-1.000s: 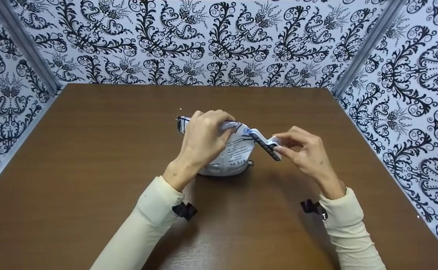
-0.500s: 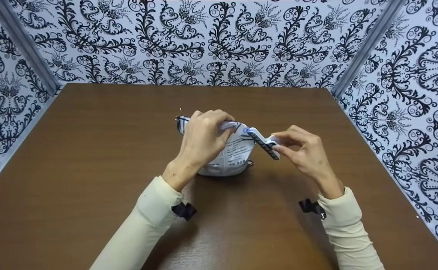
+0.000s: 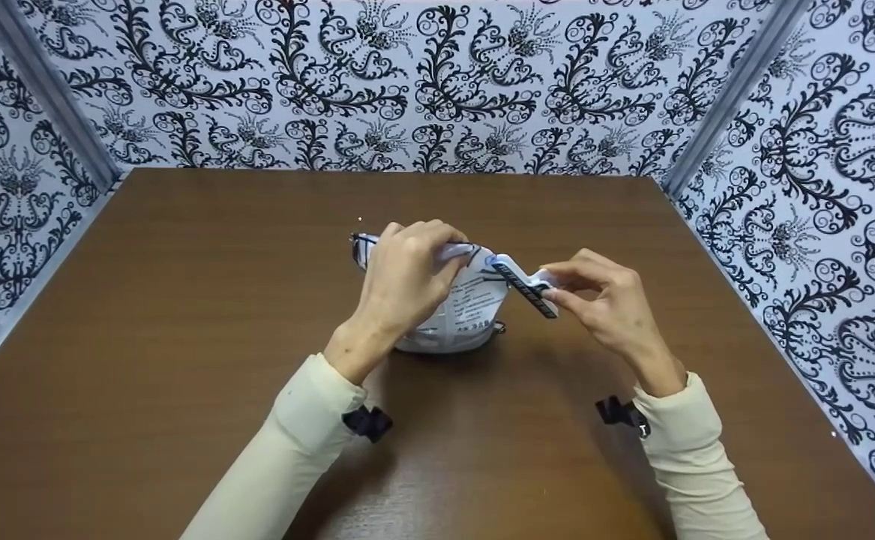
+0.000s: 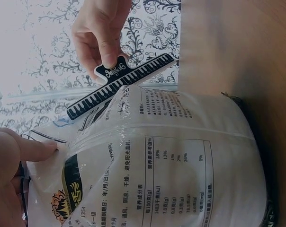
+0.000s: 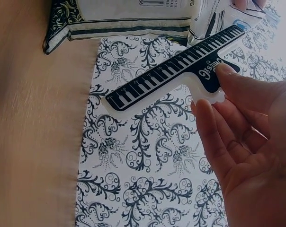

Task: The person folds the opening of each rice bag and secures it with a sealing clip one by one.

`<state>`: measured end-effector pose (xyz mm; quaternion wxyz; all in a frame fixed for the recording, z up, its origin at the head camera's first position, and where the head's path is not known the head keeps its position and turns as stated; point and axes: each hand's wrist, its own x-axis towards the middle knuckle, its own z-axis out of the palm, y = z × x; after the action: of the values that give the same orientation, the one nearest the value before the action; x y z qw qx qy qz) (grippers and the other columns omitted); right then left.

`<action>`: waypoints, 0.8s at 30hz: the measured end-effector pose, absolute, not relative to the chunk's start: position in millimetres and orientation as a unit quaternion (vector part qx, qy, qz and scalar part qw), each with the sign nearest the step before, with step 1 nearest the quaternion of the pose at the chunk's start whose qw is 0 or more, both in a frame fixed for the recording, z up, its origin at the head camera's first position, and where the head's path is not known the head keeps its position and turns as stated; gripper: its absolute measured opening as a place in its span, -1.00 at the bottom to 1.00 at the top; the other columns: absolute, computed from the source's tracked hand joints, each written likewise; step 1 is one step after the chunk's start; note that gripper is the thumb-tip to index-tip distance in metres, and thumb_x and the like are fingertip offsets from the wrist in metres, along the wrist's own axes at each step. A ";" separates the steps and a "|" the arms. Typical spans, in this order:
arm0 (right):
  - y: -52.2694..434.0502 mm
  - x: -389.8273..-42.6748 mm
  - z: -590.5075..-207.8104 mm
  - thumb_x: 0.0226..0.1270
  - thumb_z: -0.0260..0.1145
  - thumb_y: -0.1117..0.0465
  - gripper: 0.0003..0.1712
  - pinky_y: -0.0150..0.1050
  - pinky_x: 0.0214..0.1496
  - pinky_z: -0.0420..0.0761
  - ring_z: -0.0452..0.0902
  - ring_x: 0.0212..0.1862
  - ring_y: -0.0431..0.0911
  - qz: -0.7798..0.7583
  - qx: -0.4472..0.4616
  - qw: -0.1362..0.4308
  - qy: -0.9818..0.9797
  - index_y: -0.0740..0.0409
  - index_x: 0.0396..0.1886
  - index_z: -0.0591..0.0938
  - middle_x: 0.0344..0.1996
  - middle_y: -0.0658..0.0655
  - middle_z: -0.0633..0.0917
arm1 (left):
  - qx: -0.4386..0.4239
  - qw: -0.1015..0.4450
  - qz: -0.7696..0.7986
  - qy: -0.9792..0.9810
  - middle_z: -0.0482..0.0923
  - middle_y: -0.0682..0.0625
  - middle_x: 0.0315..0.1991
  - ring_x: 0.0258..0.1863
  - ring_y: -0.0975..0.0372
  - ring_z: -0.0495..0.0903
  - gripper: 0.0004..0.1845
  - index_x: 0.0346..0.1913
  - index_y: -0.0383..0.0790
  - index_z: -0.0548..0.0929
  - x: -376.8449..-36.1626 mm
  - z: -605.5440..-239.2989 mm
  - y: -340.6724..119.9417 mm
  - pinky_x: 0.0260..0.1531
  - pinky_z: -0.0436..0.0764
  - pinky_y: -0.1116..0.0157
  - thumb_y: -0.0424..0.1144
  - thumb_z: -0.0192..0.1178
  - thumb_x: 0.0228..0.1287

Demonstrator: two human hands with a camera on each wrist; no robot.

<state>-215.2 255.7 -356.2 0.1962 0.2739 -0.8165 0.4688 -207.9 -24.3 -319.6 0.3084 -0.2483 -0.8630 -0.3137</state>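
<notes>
A white printed plastic food bag [image 3: 467, 300] stands upright on the table, its top folded over. My left hand [image 3: 411, 274] grips the folded top, thumb on the near side. In the left wrist view the bag [image 4: 176, 156] shows a nutrition table and a black-and-gold label. My right hand [image 3: 609, 300] pinches the handle of a black-and-white clip [image 3: 525, 286] with a piano-key pattern and the word "Music". In the right wrist view the long bar of the clip [image 5: 176, 68] slants up to the bag's top corner. Whether its jaws bite on the bag I cannot tell.
The brown wooden table [image 3: 182, 300] spreads around the bag. Patterned black-and-white wall panels [image 3: 422, 82] enclose its back and sides, joined by grey metal posts [image 3: 737, 97]. Black camera mounts [image 3: 367, 422] sit at both wrists.
The right hand and the clip have shifted very slightly left and up. The left hand keeps its hold on the bag's top, and the bag stays in place.
</notes>
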 end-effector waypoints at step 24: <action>253.5 -215.7 -352.3 0.09 0.59 0.46 -0.65 -0.45 -0.13 0.71 0.70 -0.29 -0.25 0.461 0.283 0.205 -0.815 0.14 -0.11 0.84 -0.36 0.10 0.73 | -0.241 0.302 -0.319 -0.865 0.83 0.04 -0.22 -0.20 0.17 0.76 -0.89 -0.15 -0.12 0.81 -206.6 -319.7 -24.2 -0.23 0.47 0.18 -0.23 0.42 0.30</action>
<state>-215.7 253.5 -352.3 0.2052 0.2834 -0.8154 0.4613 -206.6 -24.2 -319.7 0.3017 -0.2413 -0.8653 -0.3194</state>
